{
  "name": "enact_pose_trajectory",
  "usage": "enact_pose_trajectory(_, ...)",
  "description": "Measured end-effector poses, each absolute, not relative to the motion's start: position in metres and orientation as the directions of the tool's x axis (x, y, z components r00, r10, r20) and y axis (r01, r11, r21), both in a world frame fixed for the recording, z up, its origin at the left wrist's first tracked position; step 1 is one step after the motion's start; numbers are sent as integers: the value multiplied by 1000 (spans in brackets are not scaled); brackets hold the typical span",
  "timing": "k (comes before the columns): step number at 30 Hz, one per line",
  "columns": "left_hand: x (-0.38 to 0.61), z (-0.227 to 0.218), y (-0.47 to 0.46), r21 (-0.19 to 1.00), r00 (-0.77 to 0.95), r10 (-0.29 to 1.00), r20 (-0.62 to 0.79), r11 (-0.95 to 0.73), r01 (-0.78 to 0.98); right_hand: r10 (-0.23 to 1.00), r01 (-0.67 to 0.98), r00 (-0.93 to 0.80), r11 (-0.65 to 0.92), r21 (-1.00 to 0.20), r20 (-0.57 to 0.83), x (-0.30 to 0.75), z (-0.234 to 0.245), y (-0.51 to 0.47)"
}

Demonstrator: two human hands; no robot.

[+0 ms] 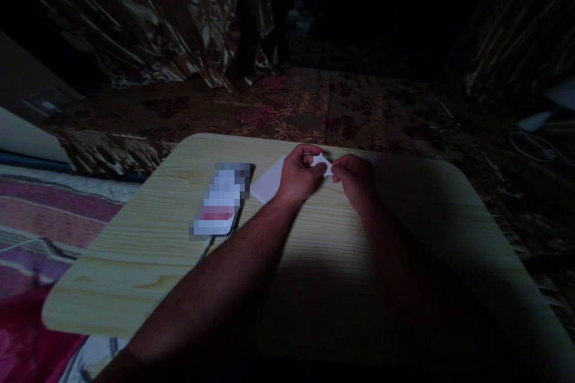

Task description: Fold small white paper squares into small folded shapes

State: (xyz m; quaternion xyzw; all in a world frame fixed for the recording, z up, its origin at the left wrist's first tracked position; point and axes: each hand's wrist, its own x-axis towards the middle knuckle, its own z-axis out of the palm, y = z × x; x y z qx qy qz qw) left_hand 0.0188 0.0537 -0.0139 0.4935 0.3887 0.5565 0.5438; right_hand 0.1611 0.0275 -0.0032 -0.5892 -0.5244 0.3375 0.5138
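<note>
Okay, the left hand [300, 176] and right hand [357, 179] are pinching a small, angular white paper-like piece [320, 161], so a light fingertip grip is probably helping avoid tears.

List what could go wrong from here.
The small white piece, pinched by the left hand and right hand, could crease or tear if they pull unevenly. It is near the far edge of the table, so it might fall off if dropped. The left forearm might snag the cable beside it, shifting the phone.
</note>
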Motion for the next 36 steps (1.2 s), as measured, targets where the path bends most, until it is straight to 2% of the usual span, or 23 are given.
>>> enact_pose_trajectory(9,19,-13,53,971,63,990,127,-111,-213,966,230,232,58,-971,113,161,-7,30)
enact_pose_trajectory(15,19,-12,53,970,66,991,114,-96,-222,964,267,214,97,-959,157,162,-8,30)
enact_pose_trajectory(22,19,-15,54,966,59,991,117,-100,-238,965,211,237,61,-976,112,160,-5,29)
enact_pose_trajectory(36,19,-15,54,963,69,989,134,-114,-246,962,240,236,80,-967,138,161,-4,28)
